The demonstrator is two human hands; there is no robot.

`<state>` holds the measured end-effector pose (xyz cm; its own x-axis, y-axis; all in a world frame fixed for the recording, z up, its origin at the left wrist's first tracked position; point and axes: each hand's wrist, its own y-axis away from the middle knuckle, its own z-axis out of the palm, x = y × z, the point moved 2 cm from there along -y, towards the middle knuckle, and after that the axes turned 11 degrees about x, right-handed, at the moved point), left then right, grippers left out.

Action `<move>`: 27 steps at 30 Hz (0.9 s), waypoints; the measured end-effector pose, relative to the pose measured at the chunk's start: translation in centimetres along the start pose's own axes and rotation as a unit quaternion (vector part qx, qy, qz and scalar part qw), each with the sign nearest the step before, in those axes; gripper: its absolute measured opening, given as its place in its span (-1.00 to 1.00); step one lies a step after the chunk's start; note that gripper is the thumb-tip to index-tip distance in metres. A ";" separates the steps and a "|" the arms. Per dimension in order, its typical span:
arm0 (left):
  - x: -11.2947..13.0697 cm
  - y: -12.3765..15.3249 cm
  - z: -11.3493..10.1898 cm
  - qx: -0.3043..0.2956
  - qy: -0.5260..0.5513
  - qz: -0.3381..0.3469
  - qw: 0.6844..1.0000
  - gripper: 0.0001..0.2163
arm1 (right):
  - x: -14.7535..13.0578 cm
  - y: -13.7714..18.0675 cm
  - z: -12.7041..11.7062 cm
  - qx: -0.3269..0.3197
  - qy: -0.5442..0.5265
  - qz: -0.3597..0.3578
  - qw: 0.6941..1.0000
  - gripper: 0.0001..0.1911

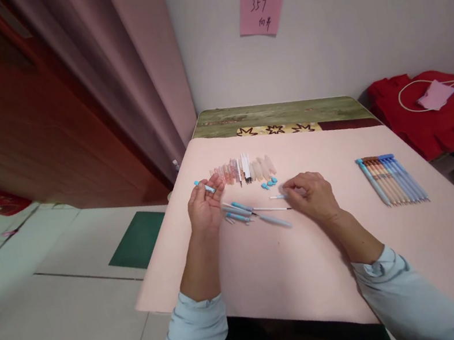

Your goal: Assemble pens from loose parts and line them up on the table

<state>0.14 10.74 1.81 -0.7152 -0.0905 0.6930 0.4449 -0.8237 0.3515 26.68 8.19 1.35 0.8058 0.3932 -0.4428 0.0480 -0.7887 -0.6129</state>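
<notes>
My left hand [205, 209] is turned palm up, with its thumb and fingers closed on a small light-blue pen part [204, 187]. My right hand [313, 196] is over the table, fingers pinched together. A thin white and light-blue pen piece [278, 196] sticks out leftward from its fingertips. Between the hands lie several blue pen barrels and small parts [239, 213], a white refill [271, 209] with a dark tip and a translucent blue barrel [275, 220]. Small bright-blue pieces [269, 184] lie just beyond my right fingertips.
Behind the hands, pinkish clear tubes [226, 172], white refills [246, 168] and pale translucent grips [262, 168] lie in rows. Finished-looking pens [393, 179] line up at the right. A red cloth [406, 115] with a white cable is beyond the table's right edge.
</notes>
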 end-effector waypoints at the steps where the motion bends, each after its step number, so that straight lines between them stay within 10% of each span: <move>1: 0.3 0.2 -0.6 0.003 -0.008 -0.004 1.000 -0.90 | -0.5 0.1 -0.1 0.006 -0.011 0.001 1.000 -0.86; 13: -0.5 1.8 -5.6 0.000 -0.027 0.051 0.998 -0.86 | -9.5 1.6 3.8 -0.125 0.026 -0.012 0.992 -0.90; 27: -1.8 2.1 -5.7 -0.048 -0.105 0.103 0.988 -0.82 | -12.0 2.8 4.6 -0.154 0.179 -0.026 0.971 -0.77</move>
<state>-0.71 6.01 -2.28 -0.4833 -0.1512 0.8623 0.5088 -0.8501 0.1361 14.42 3.41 1.96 0.9489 0.2892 -0.1264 0.2235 -0.8984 -0.3780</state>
